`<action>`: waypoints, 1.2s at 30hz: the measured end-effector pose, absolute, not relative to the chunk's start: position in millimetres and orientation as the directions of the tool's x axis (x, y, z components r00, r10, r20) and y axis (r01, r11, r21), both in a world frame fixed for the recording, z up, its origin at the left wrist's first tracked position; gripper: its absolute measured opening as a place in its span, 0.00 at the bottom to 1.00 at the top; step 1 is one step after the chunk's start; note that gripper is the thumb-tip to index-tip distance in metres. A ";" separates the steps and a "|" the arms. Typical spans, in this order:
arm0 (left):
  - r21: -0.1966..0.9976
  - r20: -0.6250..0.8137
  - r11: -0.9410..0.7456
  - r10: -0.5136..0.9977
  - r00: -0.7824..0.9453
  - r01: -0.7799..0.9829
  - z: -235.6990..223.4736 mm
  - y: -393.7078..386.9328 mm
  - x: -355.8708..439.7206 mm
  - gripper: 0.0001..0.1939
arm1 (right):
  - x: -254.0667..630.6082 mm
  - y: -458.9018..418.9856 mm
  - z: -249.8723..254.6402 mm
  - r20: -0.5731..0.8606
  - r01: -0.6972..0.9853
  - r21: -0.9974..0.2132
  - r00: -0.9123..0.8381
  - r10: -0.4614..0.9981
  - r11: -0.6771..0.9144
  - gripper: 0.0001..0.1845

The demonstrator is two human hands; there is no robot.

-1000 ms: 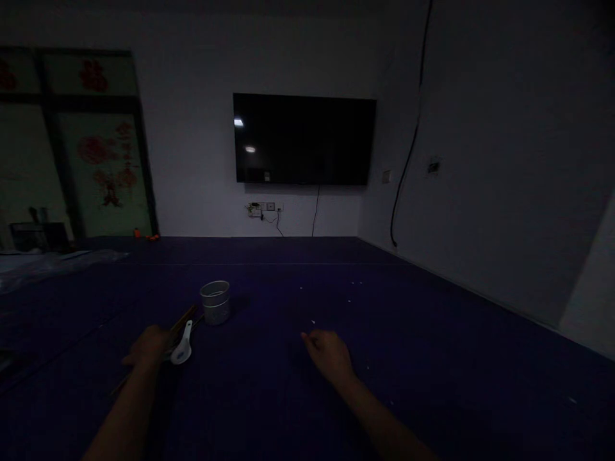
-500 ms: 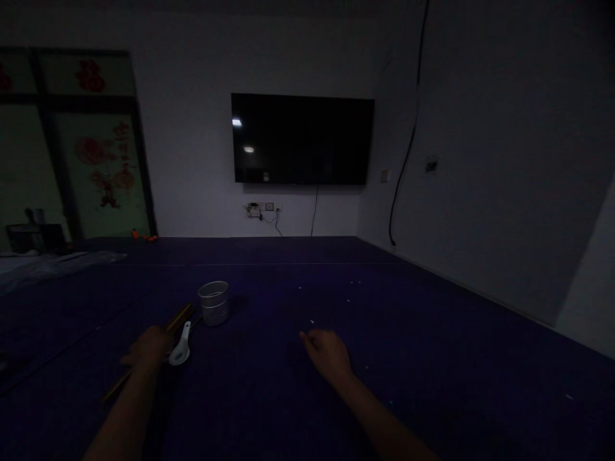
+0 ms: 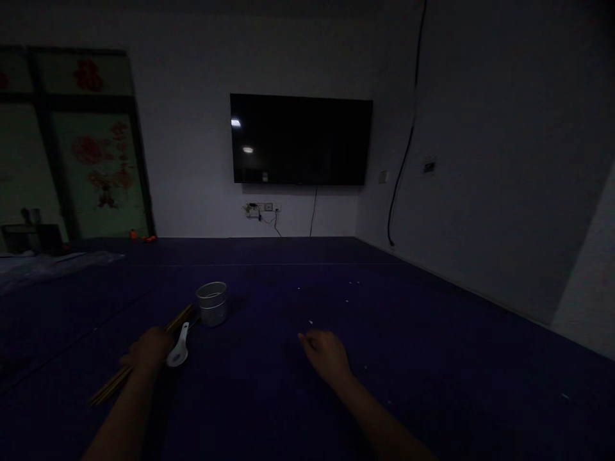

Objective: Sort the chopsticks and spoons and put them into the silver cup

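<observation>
Clasping chopsticks (image 3: 111,386), now jutting farther out, left hand (image 3: 150,347) closed round them, right hand (image 3: 327,353) curled

one red character, 福, reads clearly on the upper pane (image 3: 116,82) of the door at left. a second red mark (image 3: 2,80), on the pane beside it, is cut by the picture's edge. down the lower pane (image 3: 125,214) runs a column of red characters (image 3: 120,148), seemingly writing but too dim to make out. no brand is legible on the tv (image 3: 302,141).
</observation>
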State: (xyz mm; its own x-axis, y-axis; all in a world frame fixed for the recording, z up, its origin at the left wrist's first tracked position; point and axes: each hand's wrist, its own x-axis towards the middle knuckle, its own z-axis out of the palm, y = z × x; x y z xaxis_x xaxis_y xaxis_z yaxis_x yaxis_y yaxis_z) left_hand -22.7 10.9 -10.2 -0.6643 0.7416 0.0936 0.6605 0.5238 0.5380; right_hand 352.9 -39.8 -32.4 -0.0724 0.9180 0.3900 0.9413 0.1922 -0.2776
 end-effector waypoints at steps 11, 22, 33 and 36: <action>0.386 0.074 0.648 0.688 -0.722 0.657 13.6 -6.6 -3.5 0.17 | 351.8 -40.7 -30.9 0.371 0.949 -0.263 -0.066 0.926 0.173 0.22; 0.388 0.660 0.348 0.541 -0.520 0.854 43.9 -25.1 50.7 0.16 | 349.4 -40.1 -33.0 0.379 0.938 -0.276 -0.092 0.921 0.208 0.22; 0.310 0.674 0.191 0.647 -0.357 0.931 32.4 -18.0 72.4 0.18 | 346.7 -43.2 -29.0 0.400 0.942 -0.250 -0.111 0.910 0.225 0.23; 0.324 0.673 0.192 0.642 -0.368 0.927 32.6 -20.7 71.0 0.18 | 345.5 -43.7 -29.4 0.401 0.940 -0.257 -0.110 0.910 0.227 0.23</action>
State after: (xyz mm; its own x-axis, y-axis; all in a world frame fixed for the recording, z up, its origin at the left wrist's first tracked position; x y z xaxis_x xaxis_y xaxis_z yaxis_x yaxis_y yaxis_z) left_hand 71.0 -20.7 32.6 -0.3679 0.6418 0.6728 0.9265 0.1917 0.3237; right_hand 345.5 -43.7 -29.4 -0.1100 0.9095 0.4008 0.9395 0.2267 -0.2567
